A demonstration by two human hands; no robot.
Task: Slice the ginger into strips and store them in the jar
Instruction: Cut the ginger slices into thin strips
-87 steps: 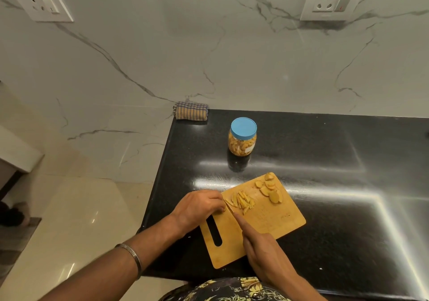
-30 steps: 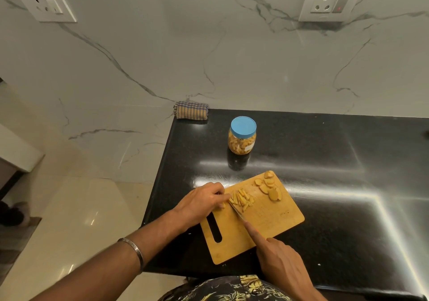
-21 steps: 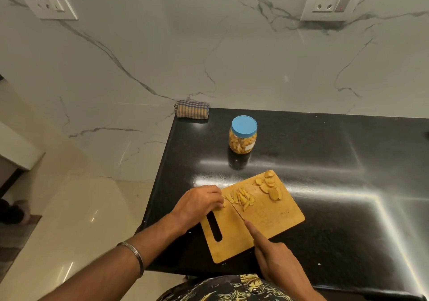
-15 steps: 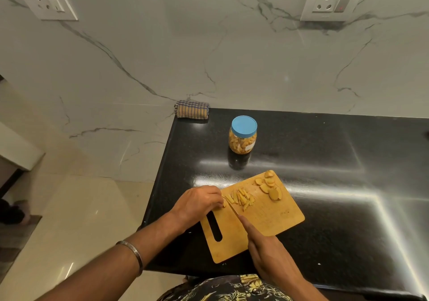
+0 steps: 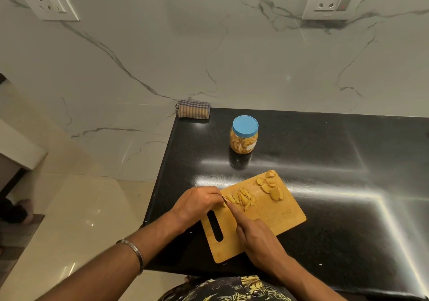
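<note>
Nearest, item one: right hand (image 5: 257, 238), fingers curling round a knife handle that its own back is hiding, forefinger lying along the spine; only the knife (image 5: 224, 200) tip is showing, meeting the board beside the other hand. Risk: the edge is working right against those fingertips, so a slip sideways would be nicking them.

Item two: cutting board (image 5: 274, 217), wooden, lying askew near the bench (image 5: 348, 184) front edge. Risk: on the glossy black top it is likely sliding under a hard downward press.

Item three: left hand (image 5: 197, 204), fingers bending down at the board's left edge, apparently pinning a small ginger piece; the piece is hidden, so whether this grip is closing on anything I cannot tell.

Item four: ginger strips (image 5: 241, 198), lying loose mid-board, just beside the blade. Risk: some are sitting close to the left rim and may be getting flicked off.

Item five: ginger slices (image 5: 271, 187), uncut rounds waiting at the board's far corner.

Item six: jar (image 5: 243, 135), standing apart beyond the board, blue lid on, already looking nearly full. Risk: the remaining strips may be overflowing it.

Item seven: folded cloth (image 5: 193, 111), resting at the far left corner.
</note>
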